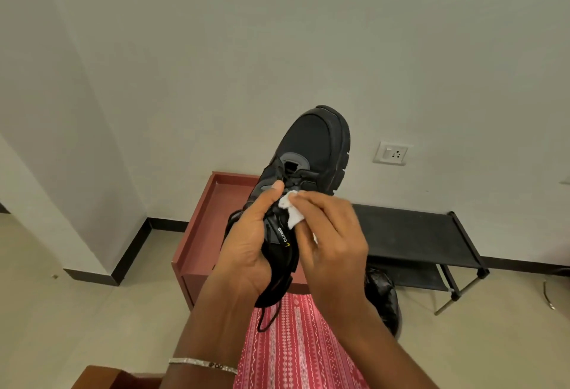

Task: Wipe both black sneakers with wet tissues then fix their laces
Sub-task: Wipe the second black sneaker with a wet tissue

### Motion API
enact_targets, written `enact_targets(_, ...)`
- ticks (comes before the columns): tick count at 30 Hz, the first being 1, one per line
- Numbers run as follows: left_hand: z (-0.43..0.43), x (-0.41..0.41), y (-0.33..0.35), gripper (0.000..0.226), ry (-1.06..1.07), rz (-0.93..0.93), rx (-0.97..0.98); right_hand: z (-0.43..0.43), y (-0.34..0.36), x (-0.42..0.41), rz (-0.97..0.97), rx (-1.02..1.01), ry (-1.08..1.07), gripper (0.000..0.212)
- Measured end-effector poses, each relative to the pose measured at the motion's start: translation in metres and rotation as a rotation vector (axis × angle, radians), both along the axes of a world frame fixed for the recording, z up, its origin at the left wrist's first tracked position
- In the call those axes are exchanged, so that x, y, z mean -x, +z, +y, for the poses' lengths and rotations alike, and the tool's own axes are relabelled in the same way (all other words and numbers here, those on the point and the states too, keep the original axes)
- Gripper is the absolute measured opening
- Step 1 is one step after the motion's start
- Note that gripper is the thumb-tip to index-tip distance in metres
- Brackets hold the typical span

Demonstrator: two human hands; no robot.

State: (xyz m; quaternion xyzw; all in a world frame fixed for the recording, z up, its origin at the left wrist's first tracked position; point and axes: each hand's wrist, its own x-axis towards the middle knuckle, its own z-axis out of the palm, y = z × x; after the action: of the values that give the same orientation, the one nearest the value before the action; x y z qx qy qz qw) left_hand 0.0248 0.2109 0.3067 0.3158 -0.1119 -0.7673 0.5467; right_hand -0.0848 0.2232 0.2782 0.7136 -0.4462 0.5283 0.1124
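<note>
Now left hand [246, 243] grips the sneaker [311, 154], toe up-away; right hand [336, 234] pinches wet tissue [290, 209] against it

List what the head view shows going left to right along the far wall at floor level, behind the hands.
Red-brown cabinet → black sneaker, held up in front of it → white wall socket → black shoe rack.

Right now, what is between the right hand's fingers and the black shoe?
A crumpled white wet tissue, pinched by the right hand against the black sneaker near its laces, as the head view shows.
</note>
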Motion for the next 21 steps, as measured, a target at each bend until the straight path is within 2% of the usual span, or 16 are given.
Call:
enact_targets(2,0.003,0.005,0.001,0.032,0.013,-0.036,0.010,-0.018,0.008,0.010,0.007,0.045,-0.086,0.021)
enact_targets(5,0.004,0.010,0.000,0.036,0.061,-0.122,0.040,-0.043,0.023,0.026,-0.098,0.068,-0.167,0.017)
enact_targets(8,0.002,0.007,-0.003,0.042,0.098,-0.186,0.052,-0.037,0.018,0.025,-0.125,0.045,-0.104,0.021)
enact_targets(11,0.003,0.004,-0.004,0.041,0.082,-0.185,0.054,-0.019,0.000,0.011,-0.018,0.032,-0.014,0.018)
enact_targets(13,0.005,0.004,-0.003,0.037,0.091,-0.205,0.055,-0.015,-0.003,0.008,0.050,0.072,0.001,0.029)
enact_targets(15,0.004,0.006,-0.001,0.038,0.110,-0.237,0.061,-0.025,0.002,0.017,0.067,0.126,-0.021,0.021)
enact_targets(17,0.003,0.006,-0.001,0.038,0.131,-0.274,0.065,-0.036,0.011,0.027,0.027,0.158,-0.059,0.014)
enact_targets(21,0.002,0.006,0.000,0.034,0.146,-0.272,0.029,-0.048,0.020,0.039,-0.079,0.118,-0.116,0.021)
